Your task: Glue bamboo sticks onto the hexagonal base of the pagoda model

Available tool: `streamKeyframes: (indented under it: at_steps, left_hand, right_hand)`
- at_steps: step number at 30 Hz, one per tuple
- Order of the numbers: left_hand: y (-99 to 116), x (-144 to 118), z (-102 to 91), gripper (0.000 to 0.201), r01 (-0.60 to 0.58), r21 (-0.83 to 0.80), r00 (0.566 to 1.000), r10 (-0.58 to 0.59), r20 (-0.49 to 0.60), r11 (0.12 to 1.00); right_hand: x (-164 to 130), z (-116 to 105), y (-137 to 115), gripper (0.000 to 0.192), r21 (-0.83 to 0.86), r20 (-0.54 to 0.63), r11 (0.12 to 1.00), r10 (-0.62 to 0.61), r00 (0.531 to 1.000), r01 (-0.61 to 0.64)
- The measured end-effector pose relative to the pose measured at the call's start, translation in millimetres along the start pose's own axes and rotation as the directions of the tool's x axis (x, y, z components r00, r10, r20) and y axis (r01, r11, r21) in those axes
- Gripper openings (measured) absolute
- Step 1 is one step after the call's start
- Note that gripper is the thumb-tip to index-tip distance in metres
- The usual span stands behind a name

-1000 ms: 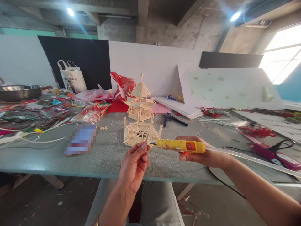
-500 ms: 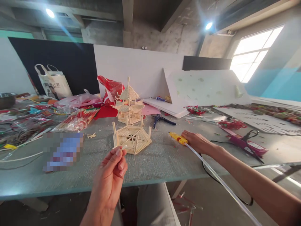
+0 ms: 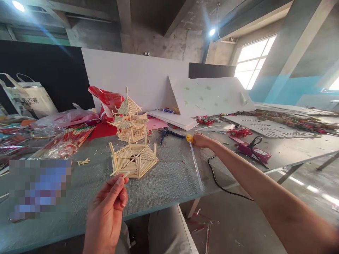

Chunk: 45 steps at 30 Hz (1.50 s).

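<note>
Gray tabletop: left hand, near, pinches a part-hidden stick; right hand, farther, grips a mostly hidden glue gun.

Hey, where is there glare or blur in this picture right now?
Head view: white paned window blown out, blue glare streaking from round white ceiling lights; same head view: flat bluish rectangular object pixelated, hexagonal pale wooden model fairly clear.

tower behind stick base | held stick before it | glue gun right of base | table beneath all
</note>
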State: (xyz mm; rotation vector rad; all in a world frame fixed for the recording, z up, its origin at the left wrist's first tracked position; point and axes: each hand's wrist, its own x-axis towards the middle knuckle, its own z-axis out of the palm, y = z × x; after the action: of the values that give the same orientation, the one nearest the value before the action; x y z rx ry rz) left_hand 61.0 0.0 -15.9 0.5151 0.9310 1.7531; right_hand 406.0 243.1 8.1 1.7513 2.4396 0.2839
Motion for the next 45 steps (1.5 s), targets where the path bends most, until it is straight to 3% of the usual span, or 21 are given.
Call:
streamKeyframes:
  at_steps: [6,9,11,13,16,20,24,28,32,45]
  left_hand:
    - [-6,4,-5.8,0.022,-0.049,0.124,0.999,0.050,-0.006,0.991]
    - [-8,6,-5.5,0.025,-0.054,0.197,0.998,0.062,-0.033,0.979]
    - [-10,9,-3.7,0.027,-0.056,0.247,0.997,0.067,-0.037,0.967]
    - [-13,12,-1.7,0.027,-0.075,0.319,0.996,0.087,-0.022,0.945]
    - [-16,16,0.5,0.025,-0.135,0.453,0.989,0.149,0.005,0.881]
    - [-19,19,0.0,0.021,-0.163,0.644,0.979,0.203,0.012,0.748]
    - [-20,20,-2.8,0.018,-0.221,0.761,0.965,0.252,0.078,0.610]
    - [-21,22,-3.7,0.016,-0.234,0.833,0.958,0.265,0.110,0.501]
    - [-22,23,-3.1,0.014,-0.216,0.863,0.958,0.269,0.097,0.457]
    - [-23,25,-0.2,0.010,-0.236,0.914,0.942,0.310,0.132,0.331]
  right_hand:
    - [4,-15,-8,0.024,-0.009,0.092,0.996,0.087,0.992,-0.086]
    - [-8,-34,-12,0.028,0.012,0.036,0.995,0.100,0.994,-0.100]
    - [-18,-48,-22,0.038,0.027,-0.060,0.994,0.110,0.992,-0.109]
    - [-32,-61,-45,0.039,0.083,-0.180,0.994,0.086,0.980,-0.072]
    - [-57,-74,-98,0.028,0.395,-0.344,0.898,-0.049,0.938,0.192]
    - [-85,-78,-171,0.019,0.508,-0.351,0.735,-0.298,0.888,0.448]
    - [-83,-67,-207,0.021,0.566,-0.321,0.676,-0.346,0.882,0.472]
    - [-64,-52,-216,0.027,0.634,-0.282,0.651,-0.310,0.908,0.419]
    - [-56,-44,-220,0.032,0.690,-0.243,0.606,-0.321,0.915,0.396]
    - [-56,-53,-230,0.024,0.686,-0.223,0.587,-0.392,0.893,0.429]
